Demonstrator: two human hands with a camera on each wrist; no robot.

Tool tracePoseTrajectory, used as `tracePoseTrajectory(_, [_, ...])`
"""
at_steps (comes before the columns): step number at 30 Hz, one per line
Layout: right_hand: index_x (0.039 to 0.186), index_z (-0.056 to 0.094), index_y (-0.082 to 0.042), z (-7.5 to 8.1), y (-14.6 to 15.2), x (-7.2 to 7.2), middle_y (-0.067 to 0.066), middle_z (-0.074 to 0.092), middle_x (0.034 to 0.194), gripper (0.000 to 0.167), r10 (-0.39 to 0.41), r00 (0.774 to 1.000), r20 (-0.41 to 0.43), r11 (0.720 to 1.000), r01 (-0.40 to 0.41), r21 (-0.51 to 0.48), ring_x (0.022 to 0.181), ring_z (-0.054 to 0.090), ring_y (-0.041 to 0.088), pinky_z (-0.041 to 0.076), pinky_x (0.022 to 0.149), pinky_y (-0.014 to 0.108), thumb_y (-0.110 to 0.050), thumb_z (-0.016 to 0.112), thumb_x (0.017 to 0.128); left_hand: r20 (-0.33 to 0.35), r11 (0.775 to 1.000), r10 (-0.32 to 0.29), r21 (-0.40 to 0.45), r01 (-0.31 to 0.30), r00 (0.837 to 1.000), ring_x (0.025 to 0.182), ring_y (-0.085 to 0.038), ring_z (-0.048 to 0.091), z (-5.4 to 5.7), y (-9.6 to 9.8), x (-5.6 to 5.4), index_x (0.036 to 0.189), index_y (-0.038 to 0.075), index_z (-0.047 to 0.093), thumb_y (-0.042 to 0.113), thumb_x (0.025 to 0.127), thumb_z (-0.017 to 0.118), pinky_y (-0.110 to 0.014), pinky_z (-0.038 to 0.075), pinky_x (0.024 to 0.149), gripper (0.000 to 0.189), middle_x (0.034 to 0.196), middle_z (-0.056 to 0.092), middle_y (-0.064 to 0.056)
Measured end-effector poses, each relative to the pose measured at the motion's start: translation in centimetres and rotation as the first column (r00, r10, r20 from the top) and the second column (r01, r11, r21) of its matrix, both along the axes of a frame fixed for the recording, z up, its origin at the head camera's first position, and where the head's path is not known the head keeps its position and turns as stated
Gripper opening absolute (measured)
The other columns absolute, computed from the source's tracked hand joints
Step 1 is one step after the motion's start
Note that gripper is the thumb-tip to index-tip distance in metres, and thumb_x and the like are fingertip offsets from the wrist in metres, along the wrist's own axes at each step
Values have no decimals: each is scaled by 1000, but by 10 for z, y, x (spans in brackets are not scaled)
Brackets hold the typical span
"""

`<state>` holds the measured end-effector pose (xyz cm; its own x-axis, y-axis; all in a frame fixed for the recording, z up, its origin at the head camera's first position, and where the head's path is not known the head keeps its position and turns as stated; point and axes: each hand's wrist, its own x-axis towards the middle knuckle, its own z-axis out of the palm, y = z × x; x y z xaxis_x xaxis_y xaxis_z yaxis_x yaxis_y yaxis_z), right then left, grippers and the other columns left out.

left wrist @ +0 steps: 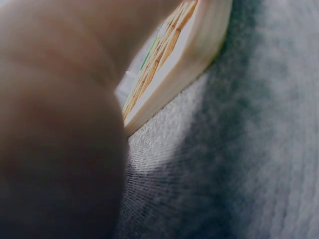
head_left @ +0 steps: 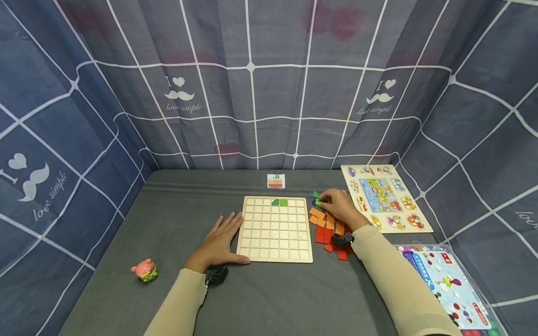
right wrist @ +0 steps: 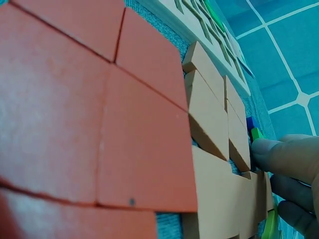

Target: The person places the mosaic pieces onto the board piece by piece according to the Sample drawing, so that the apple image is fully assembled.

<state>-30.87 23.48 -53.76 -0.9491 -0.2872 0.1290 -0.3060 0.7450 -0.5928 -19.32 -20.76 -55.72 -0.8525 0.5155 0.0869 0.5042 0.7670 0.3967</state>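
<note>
A wooden grid board [head_left: 274, 230] lies on the grey cloth, with a dark green tile [head_left: 275, 202] and a lighter green square tile [head_left: 283, 202] side by side in its top row. My left hand [head_left: 218, 242] rests at the board's left edge with fingers spread, its thumb by the lower corner. To the right of the board, my right hand [head_left: 341, 206] pinches a small green tile [right wrist: 256, 133] at the far end of the loose tiles. A blue tile [right wrist: 251, 122] is right beside it. Orange tiles [head_left: 317, 216] and red tiles [head_left: 323, 235] lie nearer, partly under the right wrist.
A small pattern card [head_left: 276, 181] lies behind the board. An illustrated puzzle board [head_left: 399, 205] is at the back right, and a clear box with a printed sheet [head_left: 449, 284] at the front right. A pink toy figure [head_left: 145, 269] stands far left. Curtains [head_left: 269, 93] enclose the table.
</note>
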Motion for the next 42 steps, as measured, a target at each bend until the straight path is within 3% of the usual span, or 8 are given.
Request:
tracePoseTrajectory(16, [108,79,-6,6,-6,0,8,70,107,18,-10,1000,11,998,10,-60,94,68,24,58,82,44,-10,84,92,0,1000,6,0,-6,1000,158,-31,15,1,0,-2,168,5,23,87,69,75,-55,4,126,139,173,21,-11])
tracePoseTrajectory(31, [106,78,-4,11,-24,3,5,70,103,17,54,998,-30,993,-57,-101,91,70,23,59,81,44,-7,85,91,-9,1000,8,0,-8,1000,158,-31,15,0,1,0,168,5,23,85,68,77,-54,4,126,139,173,21,-12])
tracePoseTrajectory(42, [107,79,-7,5,-42,2,2,68,104,15,90,996,-19,989,-91,-114,90,68,18,59,79,38,-8,83,92,-10,1000,10,4,-10,1000,158,-31,15,0,1,0,168,4,24,84,68,78,-54,4,126,139,173,21,-12])
